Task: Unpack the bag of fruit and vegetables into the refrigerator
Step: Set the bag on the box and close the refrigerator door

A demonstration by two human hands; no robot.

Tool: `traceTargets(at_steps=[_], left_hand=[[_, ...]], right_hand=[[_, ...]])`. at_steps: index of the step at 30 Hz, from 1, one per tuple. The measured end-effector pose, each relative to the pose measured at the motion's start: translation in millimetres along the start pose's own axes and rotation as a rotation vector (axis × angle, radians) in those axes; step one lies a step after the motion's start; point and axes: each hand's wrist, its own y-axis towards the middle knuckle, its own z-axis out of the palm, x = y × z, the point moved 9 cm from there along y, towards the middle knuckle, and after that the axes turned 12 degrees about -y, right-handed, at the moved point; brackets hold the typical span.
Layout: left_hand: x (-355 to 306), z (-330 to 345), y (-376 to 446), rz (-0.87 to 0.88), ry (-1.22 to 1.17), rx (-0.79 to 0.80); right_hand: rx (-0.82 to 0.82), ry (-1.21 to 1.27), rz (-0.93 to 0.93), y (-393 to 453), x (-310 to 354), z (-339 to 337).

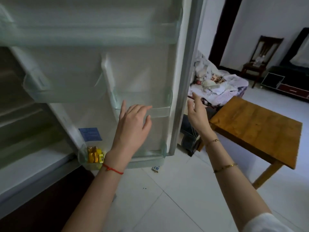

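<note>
With both hands empty & fingers loosely spread, she's standing at the open fridge door (103, 67). Left hand (133, 121) hovers in front of a door shelf (157, 111), touching or not I can't tell; right hand (197, 113) is raised just past the door's edge, gripping nothing. Bottom door bin (147, 156) holds only a few yellow & gold packets (95, 154). Wooden counter (257, 129) sits to the right, top bare. Bag of fruit & veg isn't in sight anywhere. No produce visible in the fridge, though its inside is mostly out of view, so unpacking prob. hasn't started: fetch bag, then load.
</note>
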Motion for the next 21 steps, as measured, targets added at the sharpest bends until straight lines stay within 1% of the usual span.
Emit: traceTargets(at_steps=[3, 11, 16, 21], left_hand=[[-4.2, 1.6, -1.7, -0.044, 0.029, -0.048], [-19.1, 7.3, -21.8, -0.160, 0.135, -0.099], [-38.9, 15.5, -49.9, -0.235, 0.148, -0.117], [-83.9, 20.7, -80.1, -0.208, 0.108, -0.197]], right_hand=[[0.037, 0.092, -0.043, 16.1, -0.9, 2.4], [0.093, 0.190, -0.116, 16.7, -1.4, -6.7], [0.119, 0.250, -0.156, -9.4, -0.6, -20.7], [0.099, 0.309, -0.214, -43.6, -2.2, -32.4]])
